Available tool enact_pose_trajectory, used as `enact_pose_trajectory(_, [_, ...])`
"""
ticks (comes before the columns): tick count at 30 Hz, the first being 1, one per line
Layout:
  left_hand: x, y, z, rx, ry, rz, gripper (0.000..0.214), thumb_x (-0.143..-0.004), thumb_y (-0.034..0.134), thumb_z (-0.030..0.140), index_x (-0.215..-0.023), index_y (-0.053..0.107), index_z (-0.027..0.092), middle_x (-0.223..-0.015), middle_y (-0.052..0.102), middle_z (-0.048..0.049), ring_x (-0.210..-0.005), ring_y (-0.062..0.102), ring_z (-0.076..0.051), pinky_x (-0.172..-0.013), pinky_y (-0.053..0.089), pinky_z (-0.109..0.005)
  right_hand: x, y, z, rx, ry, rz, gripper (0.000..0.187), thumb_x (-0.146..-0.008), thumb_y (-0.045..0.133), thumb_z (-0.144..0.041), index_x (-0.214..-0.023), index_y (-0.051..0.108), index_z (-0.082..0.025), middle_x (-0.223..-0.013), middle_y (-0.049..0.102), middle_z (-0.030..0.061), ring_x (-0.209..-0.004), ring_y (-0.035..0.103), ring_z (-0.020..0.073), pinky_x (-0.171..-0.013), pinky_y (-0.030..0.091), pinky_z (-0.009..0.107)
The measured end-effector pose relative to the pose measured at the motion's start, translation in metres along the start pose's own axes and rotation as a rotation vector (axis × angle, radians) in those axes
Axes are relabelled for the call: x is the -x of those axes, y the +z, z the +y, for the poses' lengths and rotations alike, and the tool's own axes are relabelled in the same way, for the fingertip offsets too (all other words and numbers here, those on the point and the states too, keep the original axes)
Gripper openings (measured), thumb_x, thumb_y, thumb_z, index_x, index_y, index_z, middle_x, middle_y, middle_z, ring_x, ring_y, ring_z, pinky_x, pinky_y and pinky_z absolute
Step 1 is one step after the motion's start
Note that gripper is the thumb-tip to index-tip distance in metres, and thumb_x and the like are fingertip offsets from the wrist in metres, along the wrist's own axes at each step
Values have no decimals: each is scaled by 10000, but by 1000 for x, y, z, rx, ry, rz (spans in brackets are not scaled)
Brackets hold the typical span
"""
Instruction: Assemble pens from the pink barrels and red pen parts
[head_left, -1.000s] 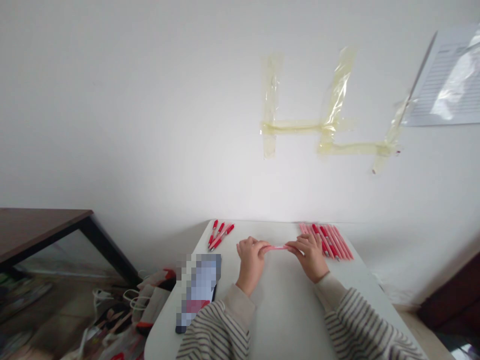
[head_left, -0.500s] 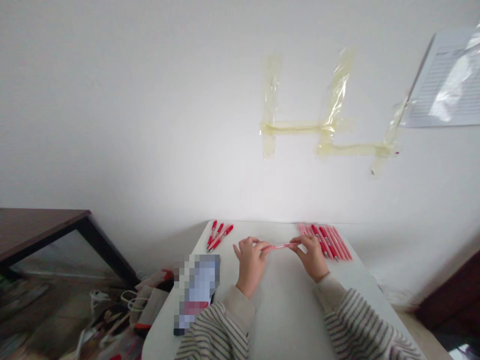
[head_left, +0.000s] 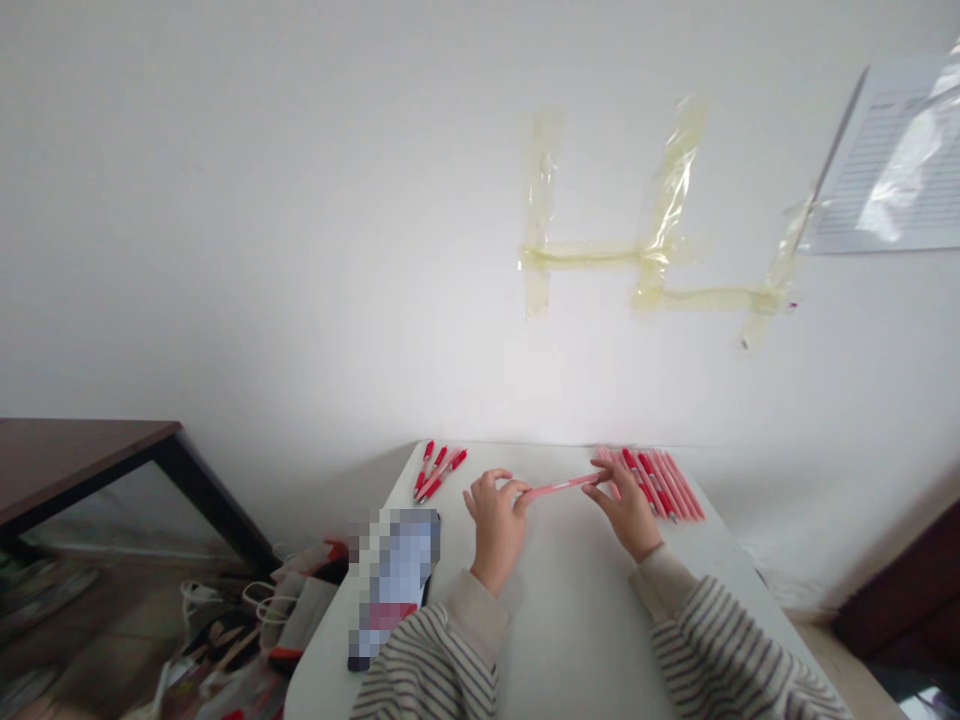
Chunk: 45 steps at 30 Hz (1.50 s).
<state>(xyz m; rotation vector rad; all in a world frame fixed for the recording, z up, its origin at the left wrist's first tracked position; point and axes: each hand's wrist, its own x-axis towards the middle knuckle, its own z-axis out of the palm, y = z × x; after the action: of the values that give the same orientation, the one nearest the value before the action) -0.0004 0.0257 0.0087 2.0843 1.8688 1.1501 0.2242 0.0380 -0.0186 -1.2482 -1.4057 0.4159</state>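
Observation:
Both my hands hold one pink pen (head_left: 561, 486) level above the white table (head_left: 570, 620). My left hand (head_left: 496, 525) pinches its left end with fingers closed. My right hand (head_left: 627, 506) pinches its right end. Right behind my right hand lies a row of several pink and red pens (head_left: 664, 482) near the table's far right edge. A small bunch of red pens (head_left: 437, 472) lies at the far left corner.
A blurred-out flat object (head_left: 394, 580) rests on the table's left edge. A dark wooden table (head_left: 82, 465) stands to the left, with bags and cords (head_left: 247, 630) on the floor. Tape strips (head_left: 645, 250) and a sheet of paper (head_left: 892, 170) hang on the wall.
The pen between my hands has lengthened as the hands drew slightly apart, and its right end has risen a little. The pens on the table have not moved.

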Motion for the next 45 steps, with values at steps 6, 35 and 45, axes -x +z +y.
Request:
enact_pose_trajectory(6, [1,3,2,66,20,69,117,-872,658,314,-892,770,286,-1137,593,-56,-1149,530,-245,-1083,367,-521,3,9,1,-233,175,-19,658,-699,755,-655,-1151,611,-198,-909,711,56,-981,671,259,-971,503,489])
enact_pose_trajectory(35, [12,13,8,95,105,-182,199,-729,809,345,-925,780,322,-1255,641,-59,-1271,532,-305,-1123,337,-657,3,16,-11,-432,251,-138,574,-616,785,-725,-857,694,-211,-890,747,77,-902,692,273,-872,560,441])
enact_pose_trajectory(45, [12,10,-9,-163,118,-294,313,-894,618,328,-1199,686,323,-1384,612,-56,-1363,462,-323,-1150,280,-683,-17,-11,-5,-213,171,-7,607,-686,725,-721,-978,699,-189,-917,750,101,-877,695,275,-847,550,437])
